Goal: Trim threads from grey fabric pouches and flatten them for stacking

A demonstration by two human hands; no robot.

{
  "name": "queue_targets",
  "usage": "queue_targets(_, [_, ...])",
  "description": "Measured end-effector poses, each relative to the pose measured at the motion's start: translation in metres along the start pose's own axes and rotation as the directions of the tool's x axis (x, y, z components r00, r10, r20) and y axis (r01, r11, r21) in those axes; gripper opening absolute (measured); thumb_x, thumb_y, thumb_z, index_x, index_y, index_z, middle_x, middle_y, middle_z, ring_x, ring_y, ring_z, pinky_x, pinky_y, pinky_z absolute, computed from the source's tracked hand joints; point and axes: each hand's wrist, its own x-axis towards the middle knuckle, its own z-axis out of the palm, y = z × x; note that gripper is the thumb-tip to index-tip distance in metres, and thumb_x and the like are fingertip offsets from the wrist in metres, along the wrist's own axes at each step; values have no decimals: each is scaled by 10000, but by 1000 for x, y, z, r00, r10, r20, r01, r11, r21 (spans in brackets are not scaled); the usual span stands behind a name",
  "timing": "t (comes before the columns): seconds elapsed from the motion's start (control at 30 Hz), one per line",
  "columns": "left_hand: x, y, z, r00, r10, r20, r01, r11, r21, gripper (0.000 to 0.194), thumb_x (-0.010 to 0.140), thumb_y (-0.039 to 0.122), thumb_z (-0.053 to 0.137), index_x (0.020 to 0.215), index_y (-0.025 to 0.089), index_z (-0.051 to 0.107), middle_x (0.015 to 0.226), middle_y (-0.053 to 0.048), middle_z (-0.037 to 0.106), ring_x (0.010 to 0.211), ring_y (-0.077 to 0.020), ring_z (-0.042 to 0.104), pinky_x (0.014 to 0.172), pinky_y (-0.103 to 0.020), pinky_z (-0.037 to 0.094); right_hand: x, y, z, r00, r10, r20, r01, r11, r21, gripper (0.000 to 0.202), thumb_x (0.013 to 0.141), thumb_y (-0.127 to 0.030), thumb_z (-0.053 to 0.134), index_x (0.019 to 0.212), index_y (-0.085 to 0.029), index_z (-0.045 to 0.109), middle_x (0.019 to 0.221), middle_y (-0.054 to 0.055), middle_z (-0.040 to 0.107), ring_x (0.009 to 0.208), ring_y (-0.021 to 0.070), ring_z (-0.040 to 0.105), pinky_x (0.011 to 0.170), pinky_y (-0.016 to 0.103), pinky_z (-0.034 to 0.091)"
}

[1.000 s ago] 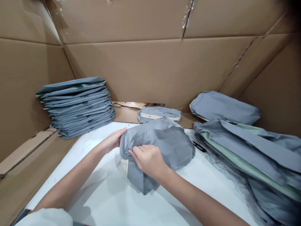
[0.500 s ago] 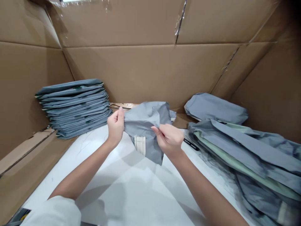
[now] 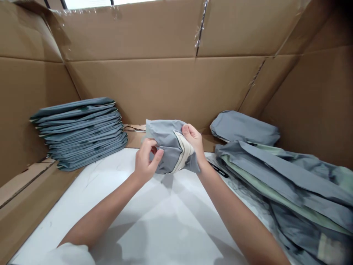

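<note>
A grey-blue fabric piece (image 3: 167, 132) with a cream strip (image 3: 185, 151) sewn on it is held up over the white table. My right hand (image 3: 194, 141) grips its right edge, thumb on the front near the strip. At the lower left of the fabric is my left hand (image 3: 148, 158), its thumb and curled fingers holding the edge. The cream strip faces me and bends in the middle.
A tall stack of folded blue-grey fabric (image 3: 82, 132) stands at the left. Loose grey and green fabric pieces (image 3: 286, 176) pile up at the right, a folded grey one (image 3: 245, 127) behind them. A black tool (image 3: 220, 170) lies beside the pile. Cardboard walls (image 3: 160, 88) surround the white table (image 3: 165, 221).
The fabric has been turned, so the cream strip now sits at its right side. My left hand has moved lower and right; my right hand has risen toward the upper right edge.
</note>
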Motion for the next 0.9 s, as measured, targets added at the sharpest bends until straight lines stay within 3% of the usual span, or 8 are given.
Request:
queue_targets(0.1, [3, 0, 4, 992, 99, -80, -95, 994, 54, 95, 816, 221, 534, 804, 180, 449, 796, 4, 519, 707, -71, 506, 650, -174, 408, 2, 12, -3, 999, 33, -28, -34, 999, -20, 582, 658, -725, 418, 645, -146, 363, 592, -44, 266, 580, 10, 240, 533, 124, 249])
queue_targets(0.27, [1, -4, 9, 998, 60, -1, -59, 979, 195, 106, 861, 187, 440, 760, 183, 408, 592, 52, 422, 507, -50, 401, 509, -148, 340, 8, 19, -12, 993, 6, -120, -13, 999, -53, 584, 663, -720, 418, 624, -143, 331, 594, -47, 265, 597, 9, 251, 552, 122, 256])
queue_targets(0.4, [-3, -3, 7, 964, 259, -56, -228, 919, 323, 110, 832, 83, 432, 786, 183, 444, 591, 45, 439, 499, -52, 399, 501, -152, 329, 11, 20, -20, 966, -47, -254, 11, 990, -143, 496, 755, -612, 395, 622, -138, 326, 606, -46, 277, 612, 9, 261, 564, 113, 254])
queue_targets(0.53, [-2, -1, 4, 889, 453, 68, -435, 787, 439, 147, 793, 37, 445, 823, 177, 479, 578, 21, 463, 550, -91, 442, 556, -193, 363, 7, 34, -21, 922, -85, -377, 19, 984, -176, 449, 802, -540, 365, 609, -140, 297, 598, -50, 243, 599, 9, 247, 563, 111, 241])
queue_targets(0.67, [-11, -7, 0, 827, 508, 239, -560, 719, 411, 133, 775, 43, 456, 823, 165, 479, 572, -1, 482, 576, -121, 459, 567, -227, 376, -6, 56, -18, 893, -103, -437, 25, 983, -180, 430, 819, -530, 335, 625, -151, 272, 614, -50, 239, 594, 13, 248, 568, 111, 246])
queue_targets(0.8, [-30, -17, -17, 757, 527, 387, -644, 703, 301, 104, 762, 66, 484, 788, 166, 475, 580, -17, 499, 622, -138, 474, 587, -245, 383, -35, 76, -23, 933, -66, -354, -19, 973, -230, 389, 850, -505, 271, 686, -156, 323, 626, -46, 291, 598, 21, 284, 572, 110, 283])
queue_targets(0.9, [-41, -22, -37, 704, 526, 477, -642, 759, 112, 75, 813, 143, 410, 771, 173, 464, 564, -12, 486, 569, -129, 442, 564, -252, 359, -65, 84, -36, 973, -71, -222, 5, 959, -283, 364, 863, -460, 281, 696, -148, 366, 611, -40, 345, 584, 20, 325, 554, 108, 302])
